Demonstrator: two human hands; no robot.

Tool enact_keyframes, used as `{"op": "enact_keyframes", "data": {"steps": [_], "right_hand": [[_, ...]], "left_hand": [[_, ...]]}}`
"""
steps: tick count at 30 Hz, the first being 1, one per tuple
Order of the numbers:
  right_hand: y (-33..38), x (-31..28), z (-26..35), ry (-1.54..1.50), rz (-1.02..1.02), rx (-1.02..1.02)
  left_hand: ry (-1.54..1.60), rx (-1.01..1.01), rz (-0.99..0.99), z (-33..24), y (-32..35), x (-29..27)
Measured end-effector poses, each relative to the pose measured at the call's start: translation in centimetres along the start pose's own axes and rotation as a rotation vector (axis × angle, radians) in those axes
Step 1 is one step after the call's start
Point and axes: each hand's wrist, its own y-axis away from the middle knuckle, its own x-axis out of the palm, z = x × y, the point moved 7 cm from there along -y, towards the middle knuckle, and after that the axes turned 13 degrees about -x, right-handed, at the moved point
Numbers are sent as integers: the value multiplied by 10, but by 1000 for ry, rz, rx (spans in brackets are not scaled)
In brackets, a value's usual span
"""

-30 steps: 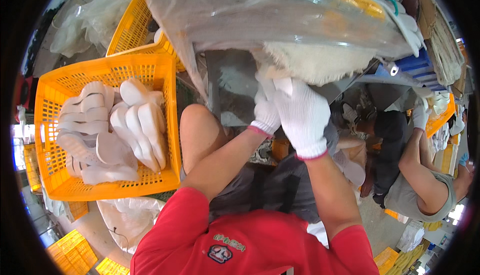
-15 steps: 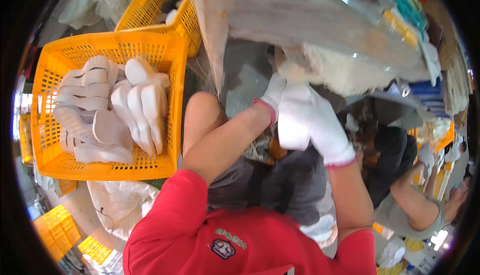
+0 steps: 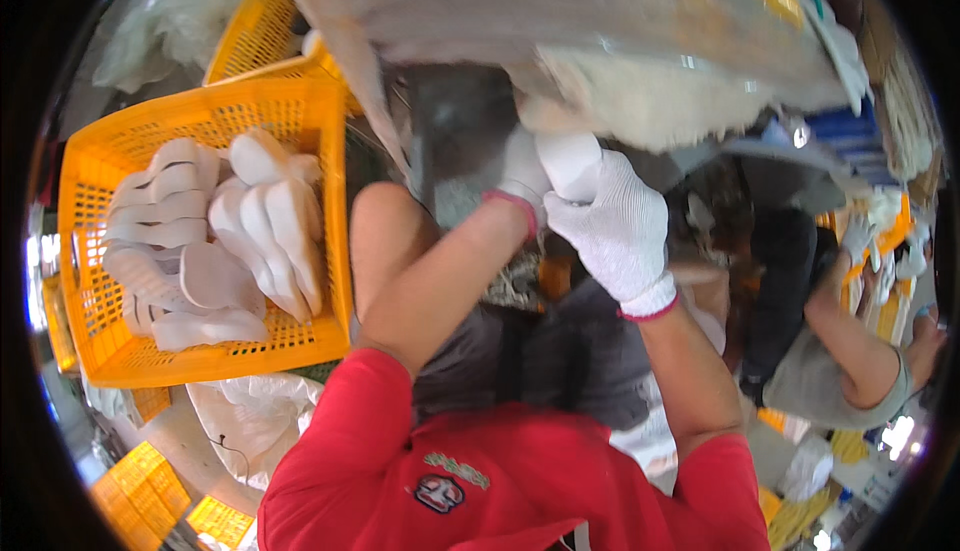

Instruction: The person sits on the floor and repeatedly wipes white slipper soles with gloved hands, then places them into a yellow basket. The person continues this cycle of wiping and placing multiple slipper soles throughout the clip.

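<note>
Both my hands wear white knitted gloves with pink cuffs. In my right hand (image 3: 618, 221) is a white shoe sole (image 3: 570, 164), its thumb and fingers closed on the near end. My left hand (image 3: 522, 166) is against the sole's left side; its fingers are blurred and hidden. The sole's far end passes under a shaggy off-white cloth-like edge (image 3: 640, 101) below a grey sheet-covered hood (image 3: 480, 11). To my left, a yellow plastic basket (image 3: 345, 241) holds several white soles (image 3: 265, 221), stacked on edge and lying flat.
Behind the basket stands another yellow basket (image 3: 245, 36), beside crumpled clear plastic (image 3: 165, 36). A white sack (image 3: 250, 416) lies below the near basket. My bare knee (image 3: 390, 226) is close to its right wall. At the right, another person's gloved hand (image 3: 858, 236) is near white pieces.
The sole has moved up toward the shaggy edge, and less of it shows. My right hand has turned, with its thumb now visible at the sole's near end. The view has shifted slightly.
</note>
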Motion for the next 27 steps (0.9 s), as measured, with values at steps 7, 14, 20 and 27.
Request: {"op": "enact_keyframes", "data": {"steps": [7,14,20,27], "right_hand": [[-10,-1,19,30,-37,-75],[-14,22,-14,-525,113,313],[-9,18,-12,-763,230,393],[37,-8,51,110,433,131]], "left_hand": [[374,-69,-108,-9,43,12],[732,-265,28,12,39,16],[582,-173,80,-6,37,24],[55,-162,64,40,2,-2]]}}
